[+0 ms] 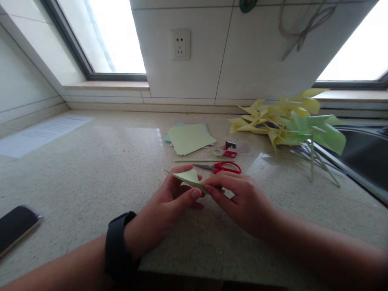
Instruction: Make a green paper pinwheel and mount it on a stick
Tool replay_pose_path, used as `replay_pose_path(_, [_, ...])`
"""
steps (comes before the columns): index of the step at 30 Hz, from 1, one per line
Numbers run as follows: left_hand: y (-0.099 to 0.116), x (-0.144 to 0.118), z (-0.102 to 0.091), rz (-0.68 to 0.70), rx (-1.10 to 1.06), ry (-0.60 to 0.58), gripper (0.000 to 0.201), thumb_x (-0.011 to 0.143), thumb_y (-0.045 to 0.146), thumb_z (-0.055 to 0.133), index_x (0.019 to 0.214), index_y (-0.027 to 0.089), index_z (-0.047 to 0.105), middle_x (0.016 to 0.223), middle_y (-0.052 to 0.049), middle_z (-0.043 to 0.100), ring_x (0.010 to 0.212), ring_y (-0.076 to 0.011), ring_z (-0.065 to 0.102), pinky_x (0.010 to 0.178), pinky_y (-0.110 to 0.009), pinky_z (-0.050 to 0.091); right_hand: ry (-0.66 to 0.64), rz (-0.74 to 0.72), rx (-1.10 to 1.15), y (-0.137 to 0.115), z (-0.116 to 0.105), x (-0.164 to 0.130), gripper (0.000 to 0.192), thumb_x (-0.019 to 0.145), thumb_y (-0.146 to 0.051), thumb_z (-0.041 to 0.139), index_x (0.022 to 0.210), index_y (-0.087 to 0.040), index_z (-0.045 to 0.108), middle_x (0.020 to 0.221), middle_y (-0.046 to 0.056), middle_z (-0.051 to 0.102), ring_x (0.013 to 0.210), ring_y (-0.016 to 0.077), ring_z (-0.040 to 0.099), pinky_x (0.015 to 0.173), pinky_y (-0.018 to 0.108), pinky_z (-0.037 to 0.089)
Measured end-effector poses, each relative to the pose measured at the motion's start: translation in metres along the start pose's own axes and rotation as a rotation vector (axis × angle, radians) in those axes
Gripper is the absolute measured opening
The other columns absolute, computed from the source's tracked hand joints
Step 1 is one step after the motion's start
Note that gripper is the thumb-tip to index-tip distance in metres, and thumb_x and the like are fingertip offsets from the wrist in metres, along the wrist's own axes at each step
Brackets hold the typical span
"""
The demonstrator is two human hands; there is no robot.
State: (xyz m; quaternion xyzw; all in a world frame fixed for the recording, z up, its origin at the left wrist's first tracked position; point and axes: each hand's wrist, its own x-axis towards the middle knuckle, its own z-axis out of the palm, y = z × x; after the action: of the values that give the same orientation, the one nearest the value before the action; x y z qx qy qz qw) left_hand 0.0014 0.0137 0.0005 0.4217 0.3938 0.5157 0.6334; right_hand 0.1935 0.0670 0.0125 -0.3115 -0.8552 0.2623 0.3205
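Between my hands, a folded piece of pale green paper (188,177) is held above the counter. My left hand (174,198) supports it from the left, thumb on the near edge and fingers behind. The paper's right corner is pinched by the thumb and fingers of my right hand (238,196). Just beyond my hands lie scissors (226,166) with red handles and a thin pale stick (203,161). A stack of pale green and blue paper sheets (190,138) sits farther back, beside a small red box (230,149) and a coil of white string or wire (218,152).
Yellow paper pinwheels (257,117) and a green pinwheel (315,127) lie at the back right, next to a dark sink (370,157). A printed sheet (42,131) is at the far left, with a dark phone (18,228) nearer. A tiled wall (182,81) bounds the speckled counter (91,173).
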Motion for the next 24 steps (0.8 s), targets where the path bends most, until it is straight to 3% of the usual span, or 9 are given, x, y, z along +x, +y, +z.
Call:
replay_pose_path(5, [0.0000, 0.0006, 0.0009, 0.017, 0.006, 0.026, 0.051, 0.089, 0.031, 0.072, 0.133, 0.024, 0.048, 0.115, -0.007, 0.066, 0.103, -0.0239, 0.066, 0.080, -0.037, 0.060, 0.073, 0.051, 0.075, 0.0013, 0.0027, 0.0002, 0.007, 0.089, -0.020, 0.064, 0.084, -0.021, 0.069, 0.077, 0.000, 0.069, 0.070, 0.0145, 0.062, 0.068, 0.029, 0.047])
replay_pose_path(9, [-0.0007, -0.0004, 0.0010, 0.047, 0.053, 0.027, 0.033, 0.092, 0.031, 0.068, 0.123, 0.024, 0.058, 0.115, -0.006, 0.067, 0.099, -0.0220, 0.066, 0.075, -0.033, 0.060, 0.130, 0.095, 0.118, 0.0010, 0.0045, -0.0006, 0.009, 0.086, -0.022, 0.066, 0.078, -0.021, 0.063, 0.072, -0.001, 0.065, 0.066, 0.0144, 0.057, 0.063, 0.028, 0.044])
replay_pose_path(19, [-0.0024, -0.0001, -0.0024, 0.093, 0.072, -0.015, 0.027, 0.091, 0.034, 0.070, 0.115, 0.023, 0.064, 0.118, -0.006, 0.067, 0.096, -0.0207, 0.063, 0.067, -0.027, 0.057, 0.041, 0.195, 0.380, 0.0021, 0.0068, 0.0010, 0.025, 0.084, -0.030, 0.072, 0.071, -0.022, 0.052, 0.069, -0.003, 0.056, 0.067, 0.0145, 0.049, 0.062, 0.029, 0.041])
replay_pose_path(24, [-0.0085, -0.0005, -0.0064, 0.020, -0.009, 0.038, 0.033, 0.090, 0.035, 0.071, 0.120, 0.024, 0.064, 0.112, -0.003, 0.069, 0.092, -0.0189, 0.065, 0.075, -0.029, 0.057, 0.043, 0.209, 0.423, 0.0051, 0.0064, 0.0024, 0.023, 0.083, -0.032, 0.072, 0.073, -0.022, 0.054, 0.072, -0.002, 0.056, 0.068, 0.0146, 0.050, 0.063, 0.030, 0.041])
